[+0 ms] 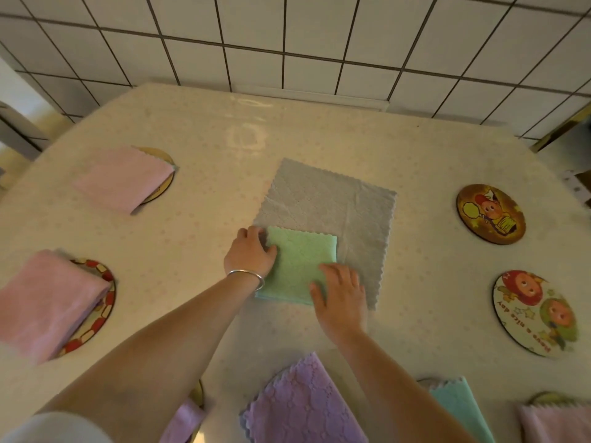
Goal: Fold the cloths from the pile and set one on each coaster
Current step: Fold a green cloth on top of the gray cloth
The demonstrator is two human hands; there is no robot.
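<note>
Green terry, folded to a small square, is lying under both hands: the green cloth [299, 265] is sitting on the near left corner of a grey cloth [329, 215] that is spread flat beneath it. The left hand [251, 252], a bangle [248, 276] on its wrist, is curling its fingers over the green cloth's left edge, though whether they are pinching it or only pressing is hard to tell. The right hand [340, 298] is lying flat with fingers spread on the cloth's near right corner, hiding that corner. Left of the grip, 2 folded pink cloths [123, 177] [48, 302] are covering most of their coasters, so only slivers of rim are showing. Right of the grip, 2 bare coasters [491, 214] [535, 313] are lying with cartoon prints facing up. Nearer than the hands, a purple cloth [303, 407], a teal cloth [460, 407] and another pink cloth [556, 423] are being cut off by the bottom edge, with the coasters under them barely peeking out. Everything is resting on a pale tablecloth [319, 135].
</note>
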